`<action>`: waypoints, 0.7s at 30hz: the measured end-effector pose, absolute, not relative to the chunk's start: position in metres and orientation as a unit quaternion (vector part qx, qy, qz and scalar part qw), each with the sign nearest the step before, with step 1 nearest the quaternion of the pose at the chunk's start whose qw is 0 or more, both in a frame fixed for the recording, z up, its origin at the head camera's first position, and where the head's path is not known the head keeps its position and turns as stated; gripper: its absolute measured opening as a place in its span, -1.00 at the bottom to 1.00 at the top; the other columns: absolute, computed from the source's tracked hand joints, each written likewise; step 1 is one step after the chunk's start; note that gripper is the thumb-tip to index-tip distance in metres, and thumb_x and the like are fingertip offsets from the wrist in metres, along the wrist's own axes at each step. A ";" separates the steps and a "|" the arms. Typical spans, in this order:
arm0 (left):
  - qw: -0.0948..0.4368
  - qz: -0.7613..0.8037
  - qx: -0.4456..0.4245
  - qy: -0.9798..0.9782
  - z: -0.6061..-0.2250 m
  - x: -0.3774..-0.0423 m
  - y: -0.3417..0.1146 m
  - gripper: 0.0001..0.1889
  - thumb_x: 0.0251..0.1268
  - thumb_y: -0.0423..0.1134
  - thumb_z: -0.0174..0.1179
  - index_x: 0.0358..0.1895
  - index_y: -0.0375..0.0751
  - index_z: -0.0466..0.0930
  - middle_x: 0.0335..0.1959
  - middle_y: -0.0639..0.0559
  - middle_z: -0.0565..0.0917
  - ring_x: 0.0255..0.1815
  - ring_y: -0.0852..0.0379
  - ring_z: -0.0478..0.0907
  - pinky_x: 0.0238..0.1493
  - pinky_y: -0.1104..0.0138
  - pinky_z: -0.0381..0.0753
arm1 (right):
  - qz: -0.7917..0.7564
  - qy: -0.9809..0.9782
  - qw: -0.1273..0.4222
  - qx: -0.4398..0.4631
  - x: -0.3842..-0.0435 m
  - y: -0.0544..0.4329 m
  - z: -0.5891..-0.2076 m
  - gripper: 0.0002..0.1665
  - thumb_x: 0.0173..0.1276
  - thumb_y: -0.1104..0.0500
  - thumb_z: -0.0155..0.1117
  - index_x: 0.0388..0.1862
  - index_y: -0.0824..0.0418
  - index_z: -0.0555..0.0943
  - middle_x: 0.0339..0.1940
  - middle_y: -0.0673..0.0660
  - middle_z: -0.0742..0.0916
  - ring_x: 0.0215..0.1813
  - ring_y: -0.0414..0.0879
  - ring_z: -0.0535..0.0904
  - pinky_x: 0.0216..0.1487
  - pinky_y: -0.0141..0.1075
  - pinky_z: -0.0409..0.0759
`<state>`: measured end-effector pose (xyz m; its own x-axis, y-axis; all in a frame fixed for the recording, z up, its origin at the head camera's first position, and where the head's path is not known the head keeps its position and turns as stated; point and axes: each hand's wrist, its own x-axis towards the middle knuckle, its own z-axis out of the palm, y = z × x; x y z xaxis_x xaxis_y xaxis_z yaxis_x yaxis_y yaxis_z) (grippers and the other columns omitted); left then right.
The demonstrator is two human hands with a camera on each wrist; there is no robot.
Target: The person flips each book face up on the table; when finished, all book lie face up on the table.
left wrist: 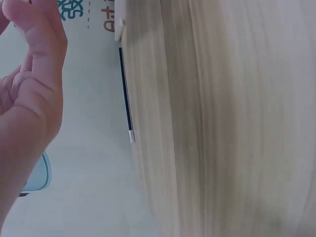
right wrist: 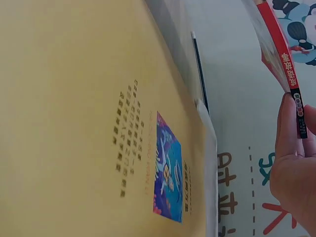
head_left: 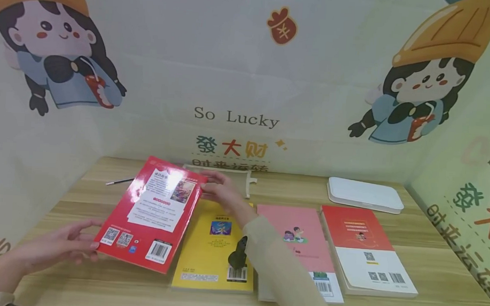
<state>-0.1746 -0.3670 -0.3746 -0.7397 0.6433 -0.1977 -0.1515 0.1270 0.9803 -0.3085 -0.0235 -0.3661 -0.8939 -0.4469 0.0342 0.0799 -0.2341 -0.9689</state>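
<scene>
left hand [head_left: 60, 246]: pinching, nearer | right hand [head_left: 226, 192]: pinching, farther forward

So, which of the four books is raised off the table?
The leftmost red book: the right hand grips its upper right corner, while the yellow book, pink book and red-and-white book lie flat on the table.

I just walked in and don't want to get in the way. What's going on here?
A person is handling a red book, held tilted above the table. The right hand grips its upper right corner; the left hand is at the lower left corner, its grip unclear. A yellow book, a pink book and a red-and-white book lie in a row. Behind them are a white case at the right and a pencil at the left.
</scene>
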 end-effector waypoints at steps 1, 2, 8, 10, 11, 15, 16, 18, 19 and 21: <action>0.314 0.642 0.187 0.674 -0.374 -0.175 -0.366 -0.54 0.35 -0.45 -0.25 0.09 0.28 0.28 -0.02 -0.09 0.53 -0.07 -0.14 0.47 -0.19 0.27 0.51 | -0.772 0.592 0.172 -0.155 -0.309 -0.022 -0.366 -0.53 0.20 0.43 0.06 0.13 0.27 0.39 -0.08 0.20 0.54 -0.14 0.05 0.55 -0.14 -0.22 0.54; 0.312 0.646 0.192 0.670 -0.374 -0.176 -0.364 -0.54 0.35 -0.46 -0.25 0.10 0.26 0.28 -0.01 -0.09 0.53 -0.06 -0.14 0.47 -0.18 0.27 0.51 | -0.775 0.588 0.173 -0.156 -0.309 -0.020 -0.366 -0.53 0.20 0.43 0.07 0.13 0.28 0.38 -0.06 0.21 0.54 -0.14 0.06 0.55 -0.13 -0.22 0.54; 0.294 0.647 0.198 0.675 -0.372 -0.177 -0.354 -0.57 0.34 -0.47 -0.22 0.10 0.18 0.27 0.00 -0.11 0.52 -0.03 -0.16 0.45 -0.04 0.19 0.46 | -0.786 0.571 0.184 -0.151 -0.312 -0.012 -0.368 -0.52 0.20 0.45 0.06 0.14 0.31 0.37 -0.03 0.24 0.53 -0.14 0.05 0.55 -0.11 -0.19 0.53; 0.289 0.648 0.199 0.676 -0.372 -0.177 -0.352 -0.57 0.33 -0.47 -0.21 0.10 0.17 0.27 -0.01 -0.11 0.52 -0.03 -0.15 0.45 -0.02 0.17 0.45 | -0.788 0.566 0.188 -0.150 -0.313 -0.009 -0.368 -0.53 0.21 0.45 0.05 0.13 0.31 0.37 -0.03 0.25 0.53 -0.15 0.04 0.55 -0.11 -0.18 0.52; 0.287 0.648 0.198 0.677 -0.373 -0.177 -0.350 -0.58 0.33 -0.47 -0.21 0.09 0.16 0.27 -0.01 -0.10 0.52 -0.04 -0.14 0.46 -0.02 0.17 0.45 | -0.789 0.565 0.190 -0.152 -0.313 -0.007 -0.368 -0.53 0.21 0.45 0.05 0.14 0.32 0.37 -0.03 0.26 0.53 -0.15 0.04 0.55 -0.10 -0.18 0.52; 0.278 0.658 0.211 0.667 -0.374 -0.179 -0.347 -0.55 0.32 -0.50 -0.22 0.11 0.15 0.28 -0.02 -0.09 0.53 -0.08 -0.08 0.49 -0.03 0.18 0.45 | -0.787 0.566 0.190 -0.156 -0.314 -0.001 -0.365 -0.53 0.21 0.45 0.06 0.14 0.33 0.36 -0.03 0.26 0.54 -0.16 0.02 0.56 -0.09 -0.20 0.52; 0.276 0.662 0.216 0.662 -0.374 -0.179 -0.347 -0.54 0.32 -0.51 -0.23 0.12 0.14 0.28 -0.02 -0.09 0.53 -0.09 -0.05 0.50 -0.02 0.19 0.45 | -0.785 0.568 0.190 -0.157 -0.314 0.001 -0.364 -0.53 0.21 0.44 0.06 0.14 0.33 0.36 -0.03 0.26 0.54 -0.17 0.01 0.56 -0.09 -0.21 0.51; 0.271 0.670 0.225 0.654 -0.375 -0.181 -0.345 -0.53 0.32 -0.52 -0.25 0.14 0.13 0.28 -0.03 -0.09 0.54 -0.13 0.00 0.51 -0.02 0.22 0.45 | -0.783 0.570 0.190 -0.163 -0.315 0.005 -0.362 -0.53 0.22 0.43 0.07 0.15 0.33 0.35 -0.03 0.25 0.53 -0.17 -0.01 0.55 -0.07 -0.22 0.51; 0.267 0.676 0.228 0.649 -0.375 -0.181 -0.345 -0.53 0.33 -0.52 -0.26 0.14 0.12 0.29 -0.03 -0.09 0.54 -0.14 0.02 0.51 -0.02 0.23 0.45 | -0.781 0.571 0.191 -0.166 -0.315 0.007 -0.361 -0.53 0.22 0.42 0.07 0.15 0.32 0.35 -0.03 0.25 0.53 -0.17 -0.02 0.55 -0.07 -0.22 0.50; 0.258 0.686 0.222 0.643 -0.374 -0.182 -0.344 -0.54 0.34 -0.51 -0.27 0.12 0.12 0.33 -0.04 -0.08 0.55 -0.16 0.06 0.52 -0.02 0.26 0.45 | -0.780 0.569 0.193 -0.173 -0.315 0.011 -0.360 -0.53 0.24 0.41 0.07 0.15 0.31 0.35 -0.02 0.24 0.52 -0.16 -0.04 0.55 -0.05 -0.23 0.49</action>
<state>-0.1822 -0.3436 -0.3740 -0.7678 0.6400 -0.0281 -0.0688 -0.0387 0.9969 -0.3155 0.0111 -0.3597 -0.8651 -0.4990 0.0502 0.1047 -0.2778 -0.9549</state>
